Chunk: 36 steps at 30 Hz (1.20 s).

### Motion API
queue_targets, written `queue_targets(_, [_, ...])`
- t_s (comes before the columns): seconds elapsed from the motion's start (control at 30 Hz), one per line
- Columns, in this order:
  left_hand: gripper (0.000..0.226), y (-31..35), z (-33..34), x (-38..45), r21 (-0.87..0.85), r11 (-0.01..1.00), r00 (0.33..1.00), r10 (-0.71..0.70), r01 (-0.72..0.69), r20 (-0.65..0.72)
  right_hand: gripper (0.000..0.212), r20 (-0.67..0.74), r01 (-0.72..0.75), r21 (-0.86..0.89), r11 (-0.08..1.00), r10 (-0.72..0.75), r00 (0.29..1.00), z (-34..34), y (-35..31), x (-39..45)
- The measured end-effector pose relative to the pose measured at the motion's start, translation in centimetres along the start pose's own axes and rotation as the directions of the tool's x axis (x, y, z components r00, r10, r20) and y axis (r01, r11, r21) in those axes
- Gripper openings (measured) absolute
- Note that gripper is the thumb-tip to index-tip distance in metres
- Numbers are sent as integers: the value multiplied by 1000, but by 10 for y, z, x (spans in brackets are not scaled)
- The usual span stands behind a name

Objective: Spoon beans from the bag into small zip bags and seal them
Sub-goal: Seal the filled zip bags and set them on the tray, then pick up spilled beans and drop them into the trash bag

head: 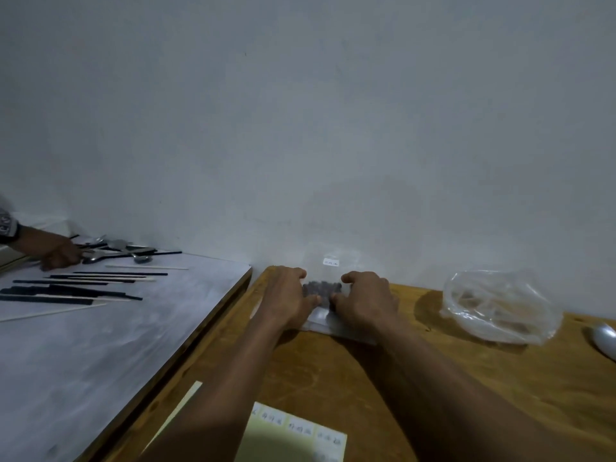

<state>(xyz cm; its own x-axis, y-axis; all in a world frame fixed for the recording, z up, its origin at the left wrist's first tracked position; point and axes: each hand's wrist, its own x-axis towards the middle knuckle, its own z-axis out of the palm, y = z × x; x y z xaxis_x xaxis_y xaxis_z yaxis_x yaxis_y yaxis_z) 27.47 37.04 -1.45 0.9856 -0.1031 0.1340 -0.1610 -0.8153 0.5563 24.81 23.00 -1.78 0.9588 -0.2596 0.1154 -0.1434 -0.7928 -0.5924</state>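
Note:
A small clear zip bag (328, 261) with a white label and dark beans in its lower part leans against the wall at the back of the wooden table (333, 371). My left hand (286, 298) and my right hand (366, 300) press on it from either side, thumbs nearly touching over the beans. More flat clear bags (343, 330) lie under my wrists. The large crumpled clear plastic bag (500, 305) sits to the right, open. A metal spoon (605, 338) lies at the right edge, partly cut off.
A yellow label sheet (296, 435) lies near the front edge. On the adjoining white-topped table (100, 345) to the left lie several chopsticks (70, 291) and spoons (113, 251); another person's hand (56, 251) rests among them.

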Motion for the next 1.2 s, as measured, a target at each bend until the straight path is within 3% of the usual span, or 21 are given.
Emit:
queue_targets(0.17, [39,-6,6,1,158,988,995,13,3,-99,43,-38,57,-141,988,-63,997,1,4,-6])
queue_targets(0.4, [42,6,-4,-44,-98,995,983,15,-33,-181,38,-49,59,54,997,-56,997,-31,1,-49])
queue_targets(0.67, [42,47,16,-151,-216,963,987,151,-159,-57,14,-73,-2,174,985,15,997,-108,67,-153])
queue_targets(0.73, [38,56,32,-171,-204,961,982,190,-187,-5,6,-48,-60,138,989,67,997,-120,88,-169])
queue_targets(0.97, [32,60,74,-184,12,968,968,249,-249,20,20,105,-86,10,996,85,991,-128,120,-193])
queue_targets(1.2, [36,58,76,-189,84,957,961,278,-277,6,28,-49,-58,-136,989,52,997,-99,118,-189])
